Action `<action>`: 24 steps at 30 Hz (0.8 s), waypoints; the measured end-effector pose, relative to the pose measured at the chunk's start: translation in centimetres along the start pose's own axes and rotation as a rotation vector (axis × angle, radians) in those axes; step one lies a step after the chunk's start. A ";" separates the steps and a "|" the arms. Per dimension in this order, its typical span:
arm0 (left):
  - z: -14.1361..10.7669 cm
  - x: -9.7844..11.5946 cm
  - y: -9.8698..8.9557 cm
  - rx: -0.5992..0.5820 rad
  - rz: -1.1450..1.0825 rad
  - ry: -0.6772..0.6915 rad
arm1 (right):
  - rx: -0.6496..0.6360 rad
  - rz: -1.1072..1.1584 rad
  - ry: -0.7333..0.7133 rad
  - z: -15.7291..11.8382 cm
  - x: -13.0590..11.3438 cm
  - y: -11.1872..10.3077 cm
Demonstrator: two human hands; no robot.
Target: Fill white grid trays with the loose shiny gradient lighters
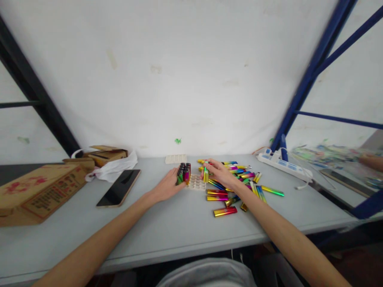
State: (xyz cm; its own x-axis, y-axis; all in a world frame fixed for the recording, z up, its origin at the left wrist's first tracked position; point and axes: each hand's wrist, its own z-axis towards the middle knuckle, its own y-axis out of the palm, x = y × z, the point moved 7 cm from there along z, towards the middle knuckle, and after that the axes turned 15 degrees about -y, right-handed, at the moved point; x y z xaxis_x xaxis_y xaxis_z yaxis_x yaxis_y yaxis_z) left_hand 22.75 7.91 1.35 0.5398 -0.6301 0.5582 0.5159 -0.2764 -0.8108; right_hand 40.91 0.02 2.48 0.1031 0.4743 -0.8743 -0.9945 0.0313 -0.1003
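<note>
On a pale grey table (179,231), a person's two bare hands work around a small cream pitted tray (197,183); take the tray as the centre of a clock, with 12 o'clock toward the wall. The right hand (220,173), at between 2 and 3 o'clock, grasps one shiny gold-and-green tube (206,172) in its fingertips, upright, at the tray's right edge. Whether its base touches the tray cannot be told.

Dark-topped tubes (183,171) stand close together at 10 o'clock. The left hand (167,185), at 9 o'clock, rests curled against their outer side; whether it squeezes them or merely braces them is unclear.

Handling seems best when the single tube stays vertical, pinched lightly and moved slowly, with its base in sight above the hollows. The left hand probably does well to support the standing group evenly, since a sideways push could tip them or shift the tray.

The left forearm comes in from 8 o'clock, the right from 4, both slanting inward with the palms turned toward each other. The right wrist lies beside a loose heap of metallic tubes (225,211) spread from 2 to 4 o'clock.
</note>
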 end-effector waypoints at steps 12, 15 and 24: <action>0.1 -1.3 -1.2 0.033 0.086 -0.030 | 0.091 0.142 0.203 -0.3 1.3 1.7; 0.3 -1.6 -1.0 0.033 0.093 -0.019 | 0.159 0.034 0.228 -0.2 1.5 1.6; 0.7 -2.3 -1.1 0.038 0.029 -0.018 | 0.213 0.011 0.224 -0.3 1.9 1.5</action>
State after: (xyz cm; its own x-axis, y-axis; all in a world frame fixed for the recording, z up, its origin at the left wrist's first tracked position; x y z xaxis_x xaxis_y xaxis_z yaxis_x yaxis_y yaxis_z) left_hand 21.42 10.16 1.12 0.5665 -0.6244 0.5378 0.5243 -0.2304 -0.8198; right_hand 39.57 0.70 0.56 0.0708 0.2701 -0.9602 -0.9750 0.2220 -0.0094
